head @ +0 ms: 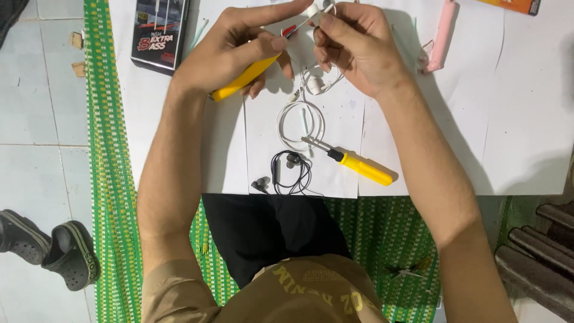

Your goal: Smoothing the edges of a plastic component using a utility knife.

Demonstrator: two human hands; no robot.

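The small white plastic earbud [312,10] sits up at 12 o'clock of the view, pinched in the right hand [353,45] fingertips, its thin white cable [301,116] trailing down toward 6. The left hand [239,51] is wrapped around a yellow-handled screwdriver [246,76], tip aimed at the bud. My take: brace both hands together and pry gently so the tip doesn't slip. A second yellow screwdriver [359,167] lies at 5 o'clock, black wired earphones [290,173] beside it, all on white paper sheets [526,119].
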